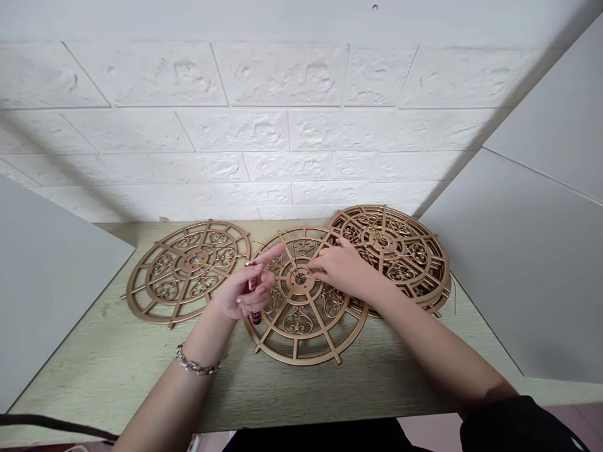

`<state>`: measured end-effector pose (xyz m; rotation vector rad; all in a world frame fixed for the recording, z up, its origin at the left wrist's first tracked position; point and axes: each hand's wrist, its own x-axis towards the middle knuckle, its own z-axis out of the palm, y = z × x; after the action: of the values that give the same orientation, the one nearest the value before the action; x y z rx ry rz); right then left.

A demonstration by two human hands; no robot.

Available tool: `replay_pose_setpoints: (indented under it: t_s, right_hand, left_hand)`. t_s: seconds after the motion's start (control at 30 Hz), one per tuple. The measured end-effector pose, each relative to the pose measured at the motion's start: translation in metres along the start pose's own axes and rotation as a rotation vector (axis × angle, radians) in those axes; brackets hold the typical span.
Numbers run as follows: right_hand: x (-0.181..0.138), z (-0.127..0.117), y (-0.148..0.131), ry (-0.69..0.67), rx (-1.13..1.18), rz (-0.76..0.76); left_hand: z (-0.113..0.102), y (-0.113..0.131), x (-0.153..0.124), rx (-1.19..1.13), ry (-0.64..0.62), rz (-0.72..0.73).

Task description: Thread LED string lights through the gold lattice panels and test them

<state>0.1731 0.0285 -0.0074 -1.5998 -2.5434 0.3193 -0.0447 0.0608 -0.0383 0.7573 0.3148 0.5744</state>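
Apparently, close handwork at the centre of the middle frame

From the head view, the step in hand looks like fine work with thin wires point(297, 263) at the hub of the middle gold frame point(300, 290), which lies flat on the table point(377, 376) between a left-hand frame point(188, 269) and a right-hand stack of frames point(389, 246). The left hand point(252, 289) has its lower fingers curled around a red cylinder point(256, 317), its index finger stretched out over the frame. The right hand point(342, 267) is bent with its fingertips beside the hub; whether they pinch a wire, I cannot tell. A next move there would call for light fingertip control, with the cylinder kept clear of the wires.

Fingers cover the cylinder's middle, so what it is stays unclear. The wires' ends are too thin to trace, and the right hand and forearm hide part of where frame and stack meet.
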Motion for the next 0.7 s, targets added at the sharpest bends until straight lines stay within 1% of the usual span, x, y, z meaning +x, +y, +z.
replay_pose_setpoints:
  t_s: [0.03,0.1,0.17,0.2,0.3,0.37,0.5,0.57,0.7]
  right_hand:
    - [0.001,0.003,0.000,-0.007,-0.004,-0.017]
    - [0.003,0.008,0.000,-0.020,-0.006,-0.056]
    - [0.004,0.012,-0.002,-0.017,-0.040,-0.081]
    - [0.004,0.014,-0.004,-0.012,-0.076,-0.080]
    - [0.005,0.019,-0.011,0.022,-0.202,-0.060]
    - [0.006,0.022,-0.015,0.051,-0.271,-0.058]
    - [0.007,0.029,-0.019,0.083,-0.363,-0.052]
    - [0.007,0.031,-0.020,0.114,-0.379,-0.055]
    - [0.005,0.032,-0.023,0.209,-0.375,-0.111]
  left_hand:
    - [0.001,0.001,-0.001,-0.038,0.018,0.054]
    - [0.004,0.002,-0.001,-0.092,0.100,0.135]
    - [0.007,0.002,0.001,-0.109,0.171,0.170]
    - [0.008,0.002,0.003,-0.104,0.188,0.171]
    - [0.008,-0.001,0.007,-0.045,0.197,0.132]
    - [0.007,-0.003,0.010,0.017,0.216,0.063]
    - [0.008,-0.006,0.014,0.150,0.327,-0.062]
    - [0.010,-0.008,0.016,0.193,0.377,-0.079]
    - [0.014,-0.012,0.019,0.240,0.410,-0.098]
